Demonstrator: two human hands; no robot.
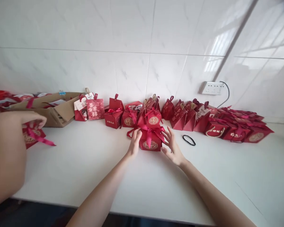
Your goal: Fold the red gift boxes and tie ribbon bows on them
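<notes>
A red gift box (pixel 149 145) with a gold emblem and a pink ribbon bow (pixel 150 130) on top stands upright on the white table, between my two hands. My left hand (pixel 134 142) is along its left side with fingers stretched forward, close to the ribbon; I cannot tell whether it touches. On the right side, my right hand (pixel 173 148) has its fingers spread, the fingertips near the bow's right loop. Directly behind stands another red gift box (pixel 153 119) with a similar bow.
Red gift boxes line the wall, with a flatter pile of boxes (pixel 239 126) at the right. A black ring (pixel 188 140) lies on the table (pixel 142 189). An open cardboard box (pixel 59 115) stands left. Another person's hand (pixel 34 119) is over a ribboned red box (pixel 35 137).
</notes>
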